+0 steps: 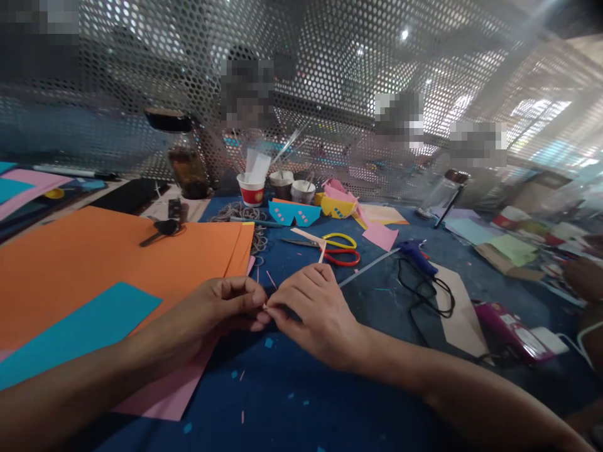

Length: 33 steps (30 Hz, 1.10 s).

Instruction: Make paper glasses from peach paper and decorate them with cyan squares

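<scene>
My left hand (230, 304) and my right hand (313, 307) meet over the blue table, fingertips pinched together. Between them shows the tip of a small pale piece (265, 306), mostly hidden by the fingers; it may be paper. Beyond my right hand lie scissors (325, 245) with one yellow and one red handle, a pale paper strip (308, 236) across them. Under my left forearm are orange paper sheets (94, 251), a blue paper strip (94, 326) and pink paper (174, 395). Tiny blue paper squares (269, 343) lie scattered near my hands.
Blue (294, 213) and yellow (338, 207) paper cutouts stand before several paper cups (252, 190). A blue glue gun (417, 256) with its cord lies right, near a magenta device (513, 329). Jars (188, 163) stand by a perforated metal screen (320, 94). Another person's hand (584, 279) is far right.
</scene>
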Tool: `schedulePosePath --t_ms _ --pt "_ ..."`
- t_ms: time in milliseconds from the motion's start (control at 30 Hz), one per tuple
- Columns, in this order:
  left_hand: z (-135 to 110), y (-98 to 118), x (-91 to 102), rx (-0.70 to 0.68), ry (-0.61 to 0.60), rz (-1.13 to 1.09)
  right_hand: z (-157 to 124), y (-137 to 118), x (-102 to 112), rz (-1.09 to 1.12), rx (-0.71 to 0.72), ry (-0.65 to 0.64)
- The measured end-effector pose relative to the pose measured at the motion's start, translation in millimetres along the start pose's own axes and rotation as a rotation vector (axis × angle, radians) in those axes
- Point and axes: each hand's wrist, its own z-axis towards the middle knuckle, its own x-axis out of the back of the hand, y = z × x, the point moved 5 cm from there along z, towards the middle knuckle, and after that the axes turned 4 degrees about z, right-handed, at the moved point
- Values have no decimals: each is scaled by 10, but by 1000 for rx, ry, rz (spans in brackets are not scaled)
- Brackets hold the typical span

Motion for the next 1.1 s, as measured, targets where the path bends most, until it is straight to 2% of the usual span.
schedulePosePath --t_ms 200,433,567,733,867,1100 --pt "-13 41 -33 -44 39 14 -4 -11 -2 -41 55 -15" --pt "-6 63 -60 -75 21 54 -29 -45 28 -82 133 -7" --pt "-5 49 -36 -73 30 90 -23 -51 55 -107 151 -30" --pt "-18 55 -36 -53 69 35 -25 -68 80 -123 195 1" --pt "-25 53 -25 -74 72 36 -13 -59 71 -128 161 -38" --pt "2 28 33 -56 137 25 -13 -26 62 -123 95 -5"
